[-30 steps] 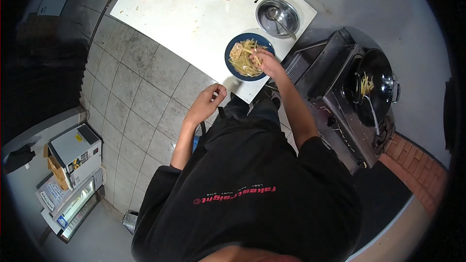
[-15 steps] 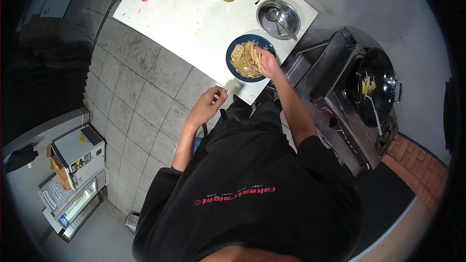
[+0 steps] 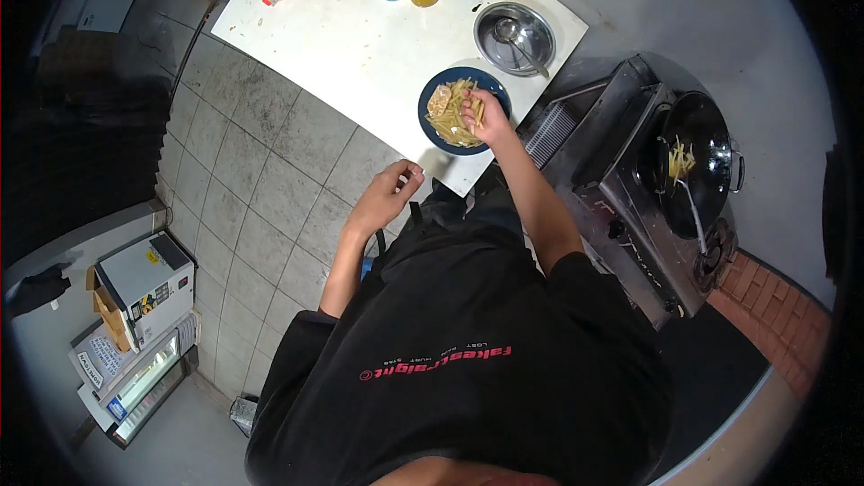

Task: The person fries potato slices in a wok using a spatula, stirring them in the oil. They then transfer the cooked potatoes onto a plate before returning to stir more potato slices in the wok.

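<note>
Already, a portion of pale strips (image 3: 478, 112) had been gathered in the right hand (image 3: 491, 122) over the blue plate (image 3: 426, 130), the left hand (image 3: 382, 202) narrowly curled, contents unclear.

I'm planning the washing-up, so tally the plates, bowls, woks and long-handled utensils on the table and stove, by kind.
Plate: 1
Bowl: 1
Wok: 1
Long-handled utensils: 2, a ladle in the bowl and a metal-handled one in the wok
Total: 5
</note>
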{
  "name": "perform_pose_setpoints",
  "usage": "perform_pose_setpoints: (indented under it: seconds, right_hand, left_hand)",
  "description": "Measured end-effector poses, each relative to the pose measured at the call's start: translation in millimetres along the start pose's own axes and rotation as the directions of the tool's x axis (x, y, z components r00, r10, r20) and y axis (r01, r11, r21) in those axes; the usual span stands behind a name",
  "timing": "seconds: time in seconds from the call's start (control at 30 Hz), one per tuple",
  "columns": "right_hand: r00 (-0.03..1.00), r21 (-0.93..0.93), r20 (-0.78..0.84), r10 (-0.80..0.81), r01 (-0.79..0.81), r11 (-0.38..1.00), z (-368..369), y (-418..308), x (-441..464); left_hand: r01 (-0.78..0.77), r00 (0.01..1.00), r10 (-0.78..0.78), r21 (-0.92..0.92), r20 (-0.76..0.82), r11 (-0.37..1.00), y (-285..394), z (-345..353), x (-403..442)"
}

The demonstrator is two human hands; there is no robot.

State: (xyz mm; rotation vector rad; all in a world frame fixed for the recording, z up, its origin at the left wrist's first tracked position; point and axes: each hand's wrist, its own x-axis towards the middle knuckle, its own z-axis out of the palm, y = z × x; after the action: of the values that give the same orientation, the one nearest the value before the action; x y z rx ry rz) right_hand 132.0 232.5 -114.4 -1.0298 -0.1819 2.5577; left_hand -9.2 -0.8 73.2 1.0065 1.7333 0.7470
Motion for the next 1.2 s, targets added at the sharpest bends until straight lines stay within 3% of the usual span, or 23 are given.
perform_pose_setpoints:
  seconds: [0.07,0.13,0.23,0.47,0.53,0.57,0.63,0.67,0.73,0.87,1.0,1.03,1.2]
  right_hand:
    - [1.0,0.051,-0.003,0.021,-0.021,0.998,-4,1,2]
    - [0.977,0.057,-0.084,0.196,-0.191,0.98,-3,1,2]
    - [0.977,-0.051,-0.111,0.183,-0.19,0.981,6,-1,-4]
    - [0.989,-0.097,-0.077,0.127,-0.134,0.986,35,-9,-20]
    - [0.96,-0.302,-0.135,-0.246,0.197,0.933,52,-7,-31]
    - [0.961,-0.302,-0.136,-0.241,0.192,0.934,51,-2,-29]
    - [0.806,-0.52,0.009,-0.592,0.51,0.685,44,8,-24]
    - [0.806,-0.52,0.009,-0.592,0.51,0.685,36,13,-19]
    - [0.564,-0.79,0.089,-0.821,0.542,0.286,23,26,-12]
    - [0.491,-0.841,0.104,-0.865,0.508,0.187,10,45,-7]
    - [0.527,-0.822,0.14,-0.838,0.534,0.198,12,62,-15]
    - [0.581,-0.852,0.127,-0.804,0.479,0.212,7,62,-15]
    - [0.514,-0.857,0.149,-0.845,0.494,0.149,-9,70,-8]
  left_hand:
    - [0.009,1.0,-0.009,0.0,0.009,1.0,1,1,0]
    - [0.012,1.0,-0.012,0.012,0.006,1.0,2,1,1]
    - [0.0,1.0,0.0,0.006,0.001,1.0,5,1,1]
    - [0.009,1.0,-0.009,-0.029,0.011,1.0,1,4,0]
    - [0.017,0.999,-0.018,0.029,0.051,0.999,0,2,0]
    - [0.022,0.998,-0.023,0.028,0.051,0.999,-1,2,-2]
    - [0.023,0.999,-0.023,0.009,0.046,1.0,-2,2,-2]
    - [0.023,0.999,-0.023,0.009,0.045,1.0,-3,2,-2]
    - [0.025,0.998,-0.026,0.018,0.048,1.0,-6,3,-3]
    - [0.013,0.999,-0.014,0.029,0.035,0.999,-9,4,-6]
    - [0.046,0.998,-0.047,0.03,0.041,0.998,-8,4,-8]
    - [0.034,0.999,-0.035,0.032,0.041,0.999,-9,4,-8]
    - [0.058,0.996,-0.06,0.041,0.059,0.997,-9,3,-10]
